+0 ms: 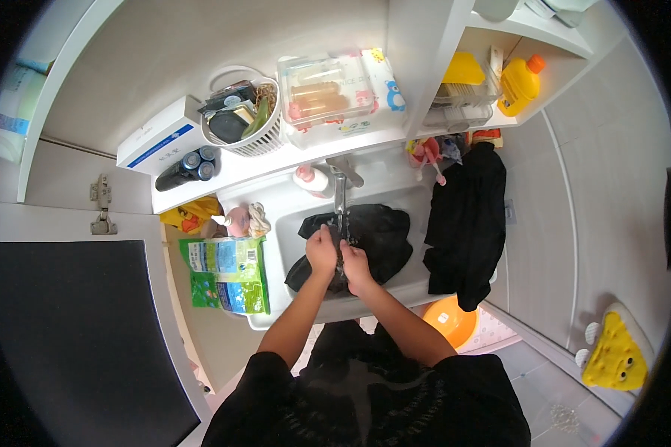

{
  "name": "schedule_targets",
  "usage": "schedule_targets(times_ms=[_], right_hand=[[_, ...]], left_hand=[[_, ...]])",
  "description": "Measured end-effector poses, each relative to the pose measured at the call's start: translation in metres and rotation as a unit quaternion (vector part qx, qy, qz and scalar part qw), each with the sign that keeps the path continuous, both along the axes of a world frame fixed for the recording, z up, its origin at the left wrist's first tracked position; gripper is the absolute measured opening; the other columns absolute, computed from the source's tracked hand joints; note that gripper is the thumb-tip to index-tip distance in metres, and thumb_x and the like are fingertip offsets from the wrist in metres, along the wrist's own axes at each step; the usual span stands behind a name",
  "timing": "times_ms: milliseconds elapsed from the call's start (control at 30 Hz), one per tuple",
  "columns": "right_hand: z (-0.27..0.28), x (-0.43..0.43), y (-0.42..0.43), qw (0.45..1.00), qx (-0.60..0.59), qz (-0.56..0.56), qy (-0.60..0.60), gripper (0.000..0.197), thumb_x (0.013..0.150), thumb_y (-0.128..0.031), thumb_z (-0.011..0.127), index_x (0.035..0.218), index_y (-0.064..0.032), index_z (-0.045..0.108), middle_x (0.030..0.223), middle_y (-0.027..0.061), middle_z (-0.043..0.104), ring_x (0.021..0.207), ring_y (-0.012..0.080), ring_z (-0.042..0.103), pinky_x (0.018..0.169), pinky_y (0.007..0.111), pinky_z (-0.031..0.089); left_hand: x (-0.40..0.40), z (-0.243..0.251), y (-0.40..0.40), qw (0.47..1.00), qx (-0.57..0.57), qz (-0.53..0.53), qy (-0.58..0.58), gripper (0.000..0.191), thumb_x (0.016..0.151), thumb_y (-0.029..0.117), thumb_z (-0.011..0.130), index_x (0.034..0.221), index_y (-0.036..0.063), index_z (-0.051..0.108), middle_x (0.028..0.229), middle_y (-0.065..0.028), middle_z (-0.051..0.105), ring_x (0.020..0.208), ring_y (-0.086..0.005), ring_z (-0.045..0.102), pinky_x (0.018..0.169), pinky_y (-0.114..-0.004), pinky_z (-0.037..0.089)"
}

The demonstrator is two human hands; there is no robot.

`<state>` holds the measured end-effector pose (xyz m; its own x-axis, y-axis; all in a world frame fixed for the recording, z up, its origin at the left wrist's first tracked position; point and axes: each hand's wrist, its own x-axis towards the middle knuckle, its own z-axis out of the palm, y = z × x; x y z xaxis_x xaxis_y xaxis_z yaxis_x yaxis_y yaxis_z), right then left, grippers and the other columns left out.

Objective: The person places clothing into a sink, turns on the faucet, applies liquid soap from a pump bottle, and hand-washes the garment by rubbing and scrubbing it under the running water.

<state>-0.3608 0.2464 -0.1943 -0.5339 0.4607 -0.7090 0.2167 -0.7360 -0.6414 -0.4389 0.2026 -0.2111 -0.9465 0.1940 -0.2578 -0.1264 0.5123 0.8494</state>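
Observation:
A dark wet cloth garment (377,240) lies bunched in the white washbasin (291,246). Water runs onto it from the chrome tap (340,193). My left hand (321,251) grips a fold of the garment just left of the stream. On the other side of the water, my right hand (356,265) has its fingers closed on the same fold. Parts of the cloth lie beneath my hands and wrists, hidden from view. Another black garment (464,223) is draped over the basin's right side, its lower end hanging past the front edge.
A white pump bottle (312,181) stands behind the basin. On the left lie a green detergent bag (229,276) and a pink bottle (236,222). The cabinet shelf above holds a white basket (257,142). An orange tub (453,321) sits on the floor; a mirrored door (72,335) hangs open.

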Motion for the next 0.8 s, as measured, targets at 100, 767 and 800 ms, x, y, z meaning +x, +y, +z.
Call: schedule_targets(times_ms=[100, 767, 800], right_hand=[[-0.023, 0.004, 0.011, 0.998, 0.053, -0.025, 0.010, 0.040, 0.105, -0.034, 0.053, 0.083, -0.0029, 0.064, 0.079, 0.0001, 0.060, 0.075, 0.0098, 0.050, 0.069, 0.031, 0.045], [-0.009, -0.032, -0.001, 0.997, -0.010, -0.068, 0.017, 0.041, 0.104, -0.031, 0.051, 0.094, 0.0052, 0.066, 0.092, 0.0143, 0.068, 0.081, 0.0247, 0.062, 0.075, 0.039, 0.050], [-0.013, -0.035, 0.000, 0.998, 0.036, -0.055, -0.001, 0.043, 0.104, -0.032, 0.051, 0.091, 0.0058, 0.066, 0.089, 0.0150, 0.068, 0.080, 0.0243, 0.062, 0.074, 0.039, 0.049]], left_hand=[[-0.008, -0.017, -0.004, 0.982, 0.099, 0.062, -0.145, 0.047, 0.105, 0.038, 0.050, 0.072, 0.0045, 0.057, 0.068, -0.0042, 0.056, 0.063, -0.0169, 0.051, 0.062, -0.036, 0.045], [-0.012, 0.022, 0.012, 0.996, -0.060, -0.014, 0.070, 0.042, 0.101, 0.034, 0.055, 0.076, -0.0001, 0.060, 0.074, -0.0235, 0.064, 0.070, -0.0446, 0.061, 0.062, -0.050, 0.045], [-0.014, 0.021, 0.013, 0.996, -0.061, -0.011, 0.063, 0.042, 0.101, 0.033, 0.055, 0.076, -0.0005, 0.061, 0.073, -0.0238, 0.063, 0.070, -0.0440, 0.061, 0.063, -0.049, 0.045]])
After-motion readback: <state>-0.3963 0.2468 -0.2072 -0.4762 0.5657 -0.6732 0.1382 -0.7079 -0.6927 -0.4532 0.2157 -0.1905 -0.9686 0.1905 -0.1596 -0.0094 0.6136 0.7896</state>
